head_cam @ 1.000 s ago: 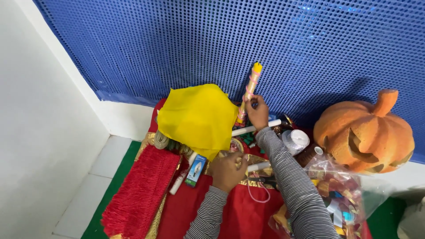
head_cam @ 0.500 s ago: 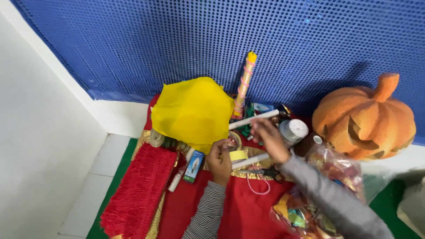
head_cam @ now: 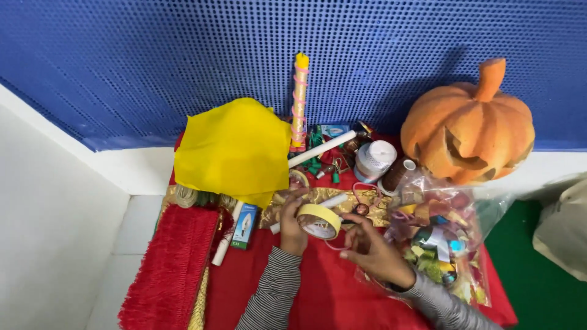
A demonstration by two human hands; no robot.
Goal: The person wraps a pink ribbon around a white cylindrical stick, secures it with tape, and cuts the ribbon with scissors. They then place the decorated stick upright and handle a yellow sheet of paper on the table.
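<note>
At the middle of the red cloth (head_cam: 318,293), head view: a yellow tape roll (head_cam: 319,221) is being held just above the cloth, in front of a strip of gold fabric (head_cam: 324,198).
Left hand (head_cam: 292,229): it is curling its fingers round the roll's left rim and carrying its weight.
Right hand (head_cam: 374,253): it is hovering half-open, with its fingertips reaching to the roll's right edge; whether they are pinching a loose tape end cannot be told.
Step in hand: by my judgement the roll is being steadied by one hand while the other is feeling along its rim.
Next move calls for: probably a firm left-hand grip and a fine fingertip pinch on the rim.
Which way it points: the roll is tilting its open face up toward the camera.
Long axis: a ring has none; its widest span is running roughly left to right.
Surroundings: a yellow cloth (head_cam: 235,150) is lying behind to the left, a clear bag of trinkets (head_cam: 443,238) is sitting just right, and an orange pumpkin (head_cam: 468,125) is standing behind that.
</note>
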